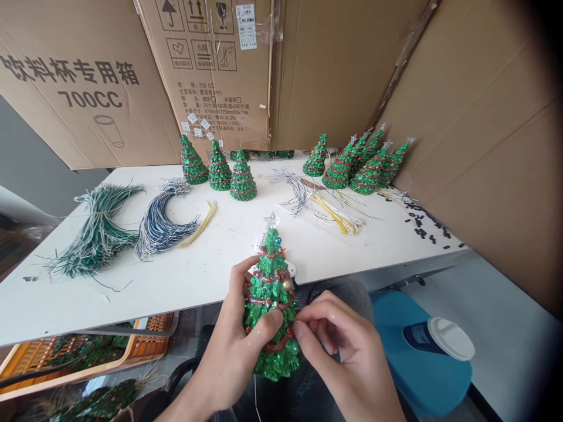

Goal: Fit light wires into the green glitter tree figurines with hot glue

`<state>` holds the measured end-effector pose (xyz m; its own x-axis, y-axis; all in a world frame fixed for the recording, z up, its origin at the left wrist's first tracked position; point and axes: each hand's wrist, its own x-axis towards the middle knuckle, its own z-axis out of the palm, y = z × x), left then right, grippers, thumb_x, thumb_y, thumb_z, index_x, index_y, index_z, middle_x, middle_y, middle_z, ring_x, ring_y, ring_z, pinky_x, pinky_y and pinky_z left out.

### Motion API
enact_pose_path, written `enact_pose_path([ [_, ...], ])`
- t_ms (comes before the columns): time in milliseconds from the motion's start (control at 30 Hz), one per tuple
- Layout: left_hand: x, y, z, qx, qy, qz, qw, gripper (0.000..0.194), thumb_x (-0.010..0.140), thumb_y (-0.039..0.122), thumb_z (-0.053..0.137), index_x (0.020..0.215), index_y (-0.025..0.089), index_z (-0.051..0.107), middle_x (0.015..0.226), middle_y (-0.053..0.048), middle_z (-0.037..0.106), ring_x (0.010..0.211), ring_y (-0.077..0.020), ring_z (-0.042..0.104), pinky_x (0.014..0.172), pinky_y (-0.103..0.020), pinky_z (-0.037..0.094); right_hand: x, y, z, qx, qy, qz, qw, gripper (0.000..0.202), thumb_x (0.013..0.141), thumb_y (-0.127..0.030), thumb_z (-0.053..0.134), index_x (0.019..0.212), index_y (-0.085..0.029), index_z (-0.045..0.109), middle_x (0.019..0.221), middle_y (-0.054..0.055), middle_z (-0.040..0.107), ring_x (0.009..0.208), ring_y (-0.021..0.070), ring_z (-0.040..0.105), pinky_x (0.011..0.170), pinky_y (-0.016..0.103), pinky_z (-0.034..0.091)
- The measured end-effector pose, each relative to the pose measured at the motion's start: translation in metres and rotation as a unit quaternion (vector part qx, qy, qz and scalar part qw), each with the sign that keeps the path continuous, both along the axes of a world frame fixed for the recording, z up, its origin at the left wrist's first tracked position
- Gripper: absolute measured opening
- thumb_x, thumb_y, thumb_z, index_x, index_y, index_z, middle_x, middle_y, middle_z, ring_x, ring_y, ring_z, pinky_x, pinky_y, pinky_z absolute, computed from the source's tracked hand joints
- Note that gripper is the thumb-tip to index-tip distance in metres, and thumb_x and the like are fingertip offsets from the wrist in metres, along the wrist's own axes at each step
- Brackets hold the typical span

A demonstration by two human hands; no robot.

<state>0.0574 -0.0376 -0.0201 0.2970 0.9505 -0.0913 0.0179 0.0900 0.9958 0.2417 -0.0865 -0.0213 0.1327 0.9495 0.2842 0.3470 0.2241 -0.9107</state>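
The tree (271,287) stands over my lap (303,392), its long axis running away from me, star (271,220) toward the table (167,287). My left hand (237,346) wraps its left side; my right hand (352,343), half curled, touches its right side with thumb and fingertip, pinching what I can't tell.

The big brown cardboard box (145,70) has large black print, 饮料杯专用箱 and 700CC. Its narrower face shows a black umbrella sign (169,14), a black up-arrows sign (196,10), a black glass sign (221,14), "5层" and, below, "700 CC". The rectangular white label (247,27) is too small for reading.
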Motion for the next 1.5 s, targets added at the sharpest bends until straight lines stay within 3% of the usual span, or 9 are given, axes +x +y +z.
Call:
enact_pose_path([
  [167,-0.001,0.001,-0.003,0.008,0.002,-0.004,1.0,0.065,0.107,0.043,0.07,0.164,0.034,0.042,0.159,-0.007,0.064,0.156,-0.0384,0.051,0.121,-0.049,0.041,0.001,0.001,-0.002,-0.032,0.035,0.007,0.999,0.023,0.105,-0.027,0.074,0.082,-0.024,0.077,0.076,-0.002,0.062,0.06,0.0143,0.053,0.052,0.029,0.044],
  [400,0.001,0.0,0.001,-0.001,0.001,0.008,1.0,0.063,0.105,0.044,0.071,0.162,0.035,0.044,0.156,-0.006,0.066,0.157,-0.0377,0.049,0.121,-0.049,0.04,-0.001,-0.002,-0.005,0.034,-0.006,-0.012,0.999,0.02,0.105,-0.018,0.072,0.087,-0.025,0.075,0.079,-0.002,0.062,0.062,0.0138,0.054,0.055,0.029,0.045],
  [700,0.001,0.0,0.004,-0.007,0.005,-0.001,1.0,0.063,0.105,0.04,0.069,0.162,0.035,0.042,0.155,-0.006,0.065,0.158,-0.0383,0.048,0.122,-0.05,0.038,-0.003,-0.004,-0.003,0.065,-0.022,0.017,0.997,0.019,0.106,-0.013,0.069,0.093,-0.026,0.072,0.083,-0.003,0.062,0.066,0.014,0.054,0.058,0.029,0.045],
  [967,-0.004,0.001,-0.006,0.009,0.007,-0.016,1.0,0.064,0.107,0.043,0.069,0.164,0.038,0.04,0.162,-0.006,0.061,0.158,-0.0382,0.048,0.125,-0.052,0.036,0.004,-0.007,0.004,0.062,-0.053,-0.004,0.997,0.017,0.11,-0.017,0.067,0.096,-0.026,0.07,0.087,-0.002,0.063,0.071,0.0151,0.056,0.065,0.03,0.048],
  [1133,-0.004,0.002,-0.008,0.01,0.01,-0.014,1.0,0.064,0.107,0.045,0.07,0.164,0.038,0.04,0.161,-0.006,0.062,0.157,-0.0388,0.048,0.126,-0.053,0.036,0.008,-0.005,0.004,0.026,-0.081,-0.008,0.996,0.009,0.109,-0.022,0.068,0.102,-0.025,0.072,0.089,-0.001,0.064,0.069,0.0148,0.056,0.061,0.03,0.048],
  [1500,-0.001,-0.002,-0.004,0.005,0.008,-0.01,1.0,0.065,0.106,0.04,0.07,0.164,0.034,0.04,0.163,-0.009,0.06,0.157,-0.0399,0.048,0.127,-0.055,0.034,0.003,-0.004,0.004,0.028,-0.085,-0.002,0.996,0.018,0.107,-0.019,0.072,0.09,-0.024,0.077,0.078,-0.001,0.065,0.062,0.014,0.053,0.055,0.029,0.044],
])
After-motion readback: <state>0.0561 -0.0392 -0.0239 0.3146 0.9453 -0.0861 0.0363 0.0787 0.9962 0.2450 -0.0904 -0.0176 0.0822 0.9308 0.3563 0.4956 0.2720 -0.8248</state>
